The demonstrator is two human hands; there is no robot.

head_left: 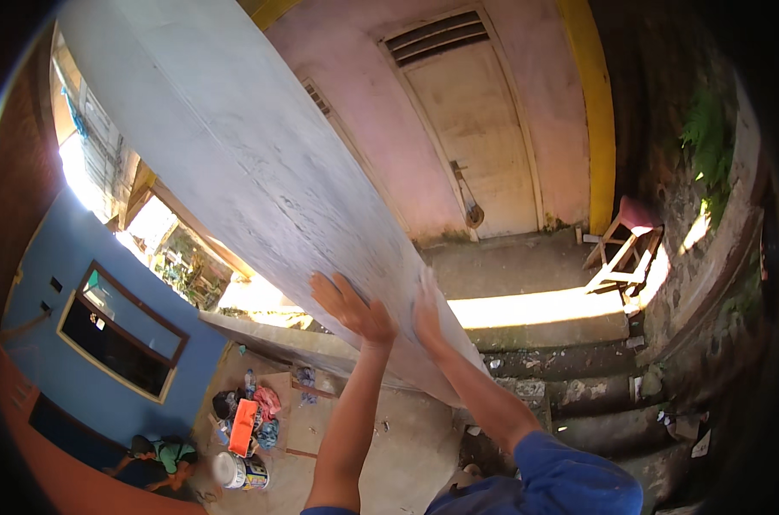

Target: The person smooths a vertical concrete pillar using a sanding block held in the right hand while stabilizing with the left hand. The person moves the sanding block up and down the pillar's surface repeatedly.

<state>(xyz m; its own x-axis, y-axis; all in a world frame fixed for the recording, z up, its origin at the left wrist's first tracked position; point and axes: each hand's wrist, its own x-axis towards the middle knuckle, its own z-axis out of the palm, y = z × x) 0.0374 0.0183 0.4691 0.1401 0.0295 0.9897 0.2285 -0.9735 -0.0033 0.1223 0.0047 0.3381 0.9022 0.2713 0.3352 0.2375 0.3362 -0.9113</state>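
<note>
A broad, pale grey-white column [235, 163] slants across the view from the upper left down to the middle, its surface streaked and scuffed. My left hand [355, 311] lies against its lower part, palm toward the surface and fingers stretched out. Beside it, my right hand [426, 311] is laid along the column's right side, fingers extended and slightly blurred. Neither hand appears to grip anything. Whether the palms press fully on the surface cannot be seen.
A worn door [475, 129] in a pink wall stands behind the column. A wooden stool [621, 249] is at right, above rubble-strewn steps [578, 395]. Lower left are a white bucket [235, 472], an orange item [243, 427], plastic bags and a crouching person [168, 459] near a blue wall [140, 296].
</note>
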